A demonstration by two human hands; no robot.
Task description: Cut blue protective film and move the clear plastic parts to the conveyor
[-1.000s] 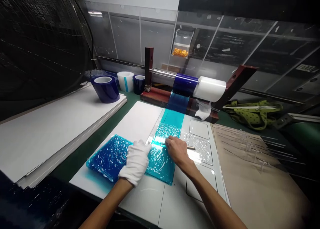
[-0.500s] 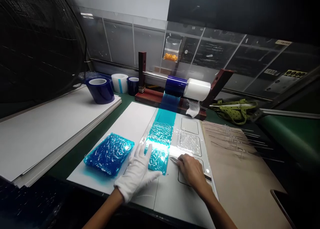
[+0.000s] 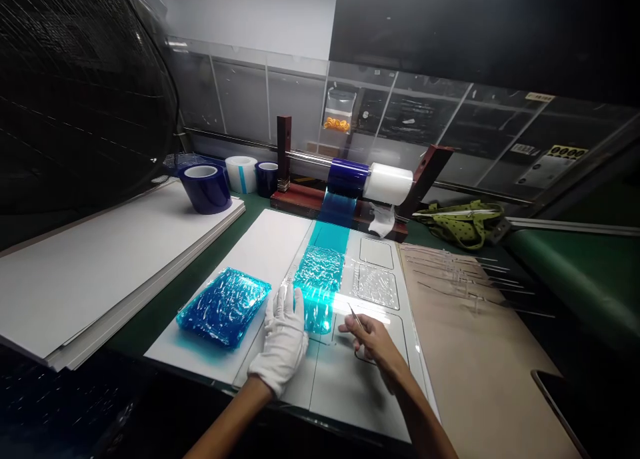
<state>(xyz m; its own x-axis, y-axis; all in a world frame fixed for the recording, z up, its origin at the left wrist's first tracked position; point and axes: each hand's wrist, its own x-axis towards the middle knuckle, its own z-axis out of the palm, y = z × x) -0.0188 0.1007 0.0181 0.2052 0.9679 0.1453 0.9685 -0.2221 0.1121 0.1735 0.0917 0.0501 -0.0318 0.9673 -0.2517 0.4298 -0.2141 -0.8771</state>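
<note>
the left hand (image 3: 284,335), in a white glove, lies flat and open on the white board (image 3: 270,245), fingers spread beside the near end of the blue film strip (image 3: 320,282); its grip holds nothing. the right hand (image 3: 373,339) is bare, its grip closed on a thin metal tool (image 3: 355,315), tip pointing up and away, just right of the strip's near end. the strip runs from the blue roll (image 3: 349,177) on the wooden stand, down over the board to the left hand. a wrapped blue pack (image 3: 225,305) lies left of the strip; a clear piece (image 3: 375,285) lies right of it. to do this well, judged from the layout: keep the palm flat to hold the film still, keep the tool low at the edge, and avoid creasing the film.
</note>
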